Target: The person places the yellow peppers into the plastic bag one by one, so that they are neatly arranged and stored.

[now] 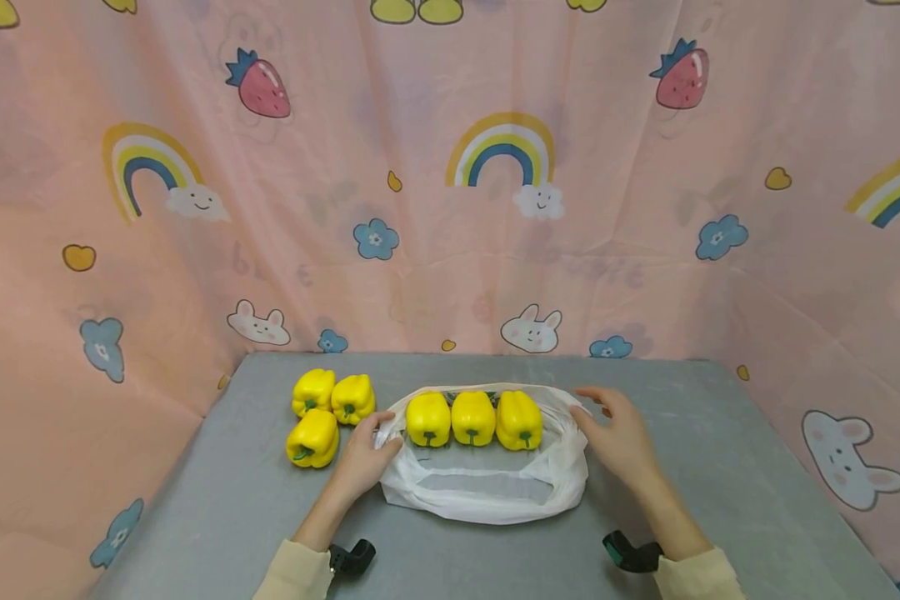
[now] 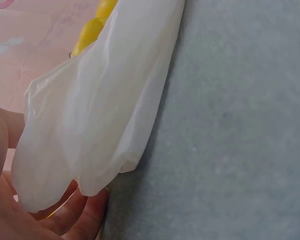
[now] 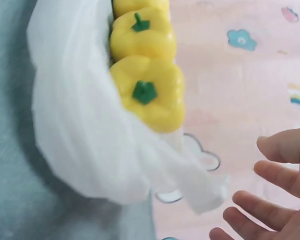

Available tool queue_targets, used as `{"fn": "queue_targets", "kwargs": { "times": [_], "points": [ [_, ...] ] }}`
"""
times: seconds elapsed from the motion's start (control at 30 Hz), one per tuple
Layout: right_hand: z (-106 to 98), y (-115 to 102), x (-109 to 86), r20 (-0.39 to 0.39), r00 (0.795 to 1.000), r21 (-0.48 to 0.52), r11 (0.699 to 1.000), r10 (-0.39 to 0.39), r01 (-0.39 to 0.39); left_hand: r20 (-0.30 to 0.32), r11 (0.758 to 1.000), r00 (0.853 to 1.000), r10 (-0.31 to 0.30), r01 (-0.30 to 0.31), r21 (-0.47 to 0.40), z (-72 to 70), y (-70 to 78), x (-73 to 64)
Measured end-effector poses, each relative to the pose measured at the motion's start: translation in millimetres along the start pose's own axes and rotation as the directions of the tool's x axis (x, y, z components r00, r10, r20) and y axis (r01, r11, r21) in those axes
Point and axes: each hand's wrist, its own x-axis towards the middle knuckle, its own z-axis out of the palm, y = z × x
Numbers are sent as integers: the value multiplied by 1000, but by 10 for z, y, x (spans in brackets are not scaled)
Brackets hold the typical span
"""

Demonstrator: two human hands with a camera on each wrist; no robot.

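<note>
A white plastic bag point(image 1: 487, 504) lies on the grey table with its mouth spread wide. Three yellow bell peppers point(image 1: 474, 419) with green stems sit side by side in a row within the mouth. My left hand point(image 1: 362, 457) is at the bag's left edge, thumb and fingers spread about the plastic and touching it; the bag hides part of the fingers in the left wrist view. Beside the right edge is my right hand point(image 1: 621, 437), its fingers apart and loosely bent. A gap separates it from the bag's twisted end point(image 3: 205, 192) in the right wrist view.
Another three yellow bell peppers point(image 1: 312, 437) are grouped on the table left of the bag, close to my left hand. A pink patterned cloth point(image 1: 420, 292) hangs behind the table and along both sides. Each wrist wears a black device point(image 1: 633, 552).
</note>
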Motion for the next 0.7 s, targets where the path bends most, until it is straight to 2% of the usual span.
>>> {"fn": "queue_targets", "kwargs": {
  "times": [0.17,0.4,0.7],
  "points": [
    [15,178,-32,91,993,25,997,70,-72,-2,1000,1000,7,-7,5,3,-7,4],
    [102,376,-57,220,964,77,983,146,-167,-1,1000,1000,1,-1,13,4,3,-5],
    [158,439,-40,292,944,102,977,152,-189,7,1000,1000,-4,4,5,11,19,-20]
  ]
}}
